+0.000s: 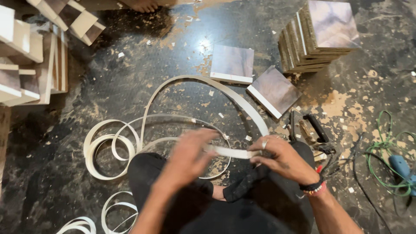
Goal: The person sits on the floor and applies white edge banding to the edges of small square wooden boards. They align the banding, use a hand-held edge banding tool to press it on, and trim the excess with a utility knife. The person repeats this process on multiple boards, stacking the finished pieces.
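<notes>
While coils of it sprawl across the floor [108, 78], both hands, left hand [190, 157] and right hand [279, 157], pinch a white edge-banding strip [232, 152] taut between them.

I identify this place as a woodworking workshop with work done at floor level. The dark floor [108, 86] carries sawdust and wood chips. A stack of laminated board squares [320, 34] stands at upper right, cut board pieces [30, 56] at left. Coiled edge-banding strip [112, 147], a clothes iron [314, 130] and green cable [381, 147] lie about.
</notes>
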Action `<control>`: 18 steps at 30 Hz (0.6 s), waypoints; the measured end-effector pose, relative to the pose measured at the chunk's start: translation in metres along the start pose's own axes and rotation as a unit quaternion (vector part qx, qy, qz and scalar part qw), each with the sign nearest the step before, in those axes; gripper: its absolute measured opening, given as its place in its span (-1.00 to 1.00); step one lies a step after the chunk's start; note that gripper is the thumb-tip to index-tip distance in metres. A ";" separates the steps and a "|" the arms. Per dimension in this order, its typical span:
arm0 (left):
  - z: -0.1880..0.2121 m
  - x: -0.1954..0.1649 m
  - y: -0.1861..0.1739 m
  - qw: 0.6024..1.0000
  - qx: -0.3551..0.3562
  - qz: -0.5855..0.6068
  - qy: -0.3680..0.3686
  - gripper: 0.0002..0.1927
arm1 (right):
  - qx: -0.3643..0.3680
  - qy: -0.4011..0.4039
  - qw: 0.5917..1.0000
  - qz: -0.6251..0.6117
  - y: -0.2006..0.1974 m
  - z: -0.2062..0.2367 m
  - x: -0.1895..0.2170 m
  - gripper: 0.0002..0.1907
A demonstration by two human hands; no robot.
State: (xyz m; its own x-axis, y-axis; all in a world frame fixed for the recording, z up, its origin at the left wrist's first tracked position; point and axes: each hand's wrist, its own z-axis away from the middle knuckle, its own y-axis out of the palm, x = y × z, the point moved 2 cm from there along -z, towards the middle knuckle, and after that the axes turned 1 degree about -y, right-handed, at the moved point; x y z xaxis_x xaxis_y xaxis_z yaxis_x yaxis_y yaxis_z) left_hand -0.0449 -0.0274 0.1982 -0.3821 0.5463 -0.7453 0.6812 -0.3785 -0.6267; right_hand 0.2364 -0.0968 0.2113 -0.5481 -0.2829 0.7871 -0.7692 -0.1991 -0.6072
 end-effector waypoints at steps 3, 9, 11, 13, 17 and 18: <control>-0.015 -0.026 0.027 0.997 0.066 0.036 0.007 -0.59 | 0.007 0.065 0.997 -0.039 0.007 -0.002 0.008 -0.75; -0.013 -0.021 0.023 0.977 0.115 0.110 -0.139 -0.74 | 0.003 0.050 0.998 0.041 0.006 0.003 0.006 -0.72; -0.006 -0.014 0.017 0.974 0.091 0.117 -0.172 -0.75 | -0.011 0.119 0.993 0.015 0.008 0.007 -0.001 -0.75; 0.005 -0.006 0.012 0.961 0.082 0.106 -0.242 -0.75 | -0.028 0.130 0.991 0.000 0.014 0.009 -0.006 -0.78; 0.020 0.005 0.011 0.959 0.010 0.146 -0.242 -0.75 | -0.055 0.118 0.991 -0.012 0.028 0.012 -0.016 -0.81; 0.024 0.009 0.007 0.963 -0.036 0.152 -0.218 -0.76 | -0.059 0.135 0.989 -0.017 0.032 0.013 -0.020 -0.81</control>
State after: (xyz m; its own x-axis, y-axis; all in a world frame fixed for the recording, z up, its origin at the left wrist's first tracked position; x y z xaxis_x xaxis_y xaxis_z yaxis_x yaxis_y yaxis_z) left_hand -0.0582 -0.0433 0.1817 -0.3739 0.0460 -0.9263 0.8382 -0.4107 -0.3588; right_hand 0.2270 -0.1097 0.1746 -0.5770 -0.0135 0.8167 -0.8127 -0.0897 -0.5757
